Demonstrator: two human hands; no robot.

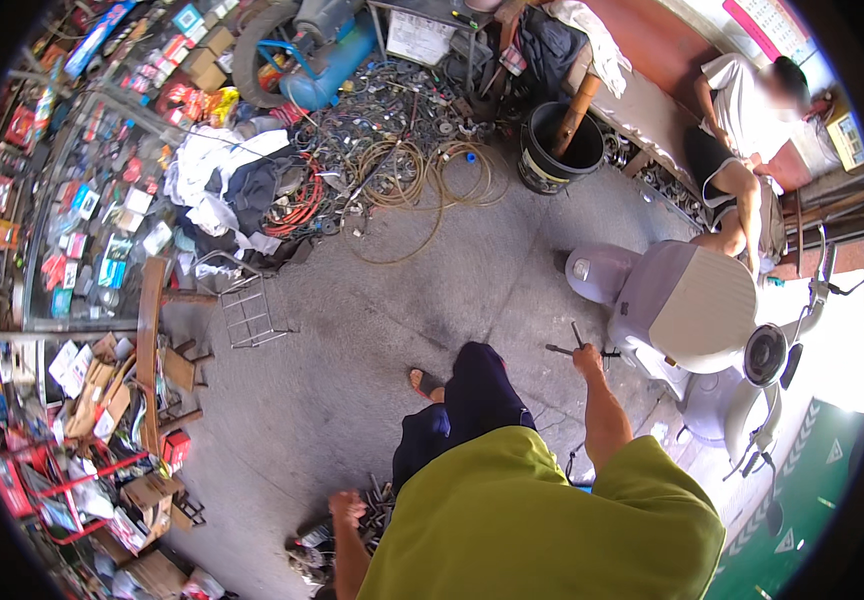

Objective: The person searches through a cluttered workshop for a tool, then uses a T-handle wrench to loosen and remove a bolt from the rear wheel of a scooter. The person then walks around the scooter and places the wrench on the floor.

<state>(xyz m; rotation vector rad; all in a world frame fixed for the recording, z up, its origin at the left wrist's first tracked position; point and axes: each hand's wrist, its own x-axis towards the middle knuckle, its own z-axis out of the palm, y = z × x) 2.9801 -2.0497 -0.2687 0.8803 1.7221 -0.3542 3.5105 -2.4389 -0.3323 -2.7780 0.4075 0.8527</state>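
Note:
My right hand (pixel 588 359) is closed around a thin dark metal tool (pixel 560 350) with crossing bars, like a T-handle wrench. It is held out in front of me, left of a pale lilac scooter (pixel 687 305) and apart from it. Low at my left side hangs my left hand (pixel 348 508), its fingers loosely curled and nothing visible in them. Below and beside that hand lies a heap of metal tools and parts (pixel 380 505), partly hidden by my body and forearm. The scooter has a beige seat, and its handlebars point to the right.
A wire rack (pixel 250 312) stands on the concrete floor by a wooden bench (pixel 150 350). Coiled hose (pixel 392 170) and scattered small parts lie ahead, near a black bucket (pixel 559 175). A seated person (pixel 747 110) is at the far right. Cluttered glass cases (pixel 92 325) line the left.

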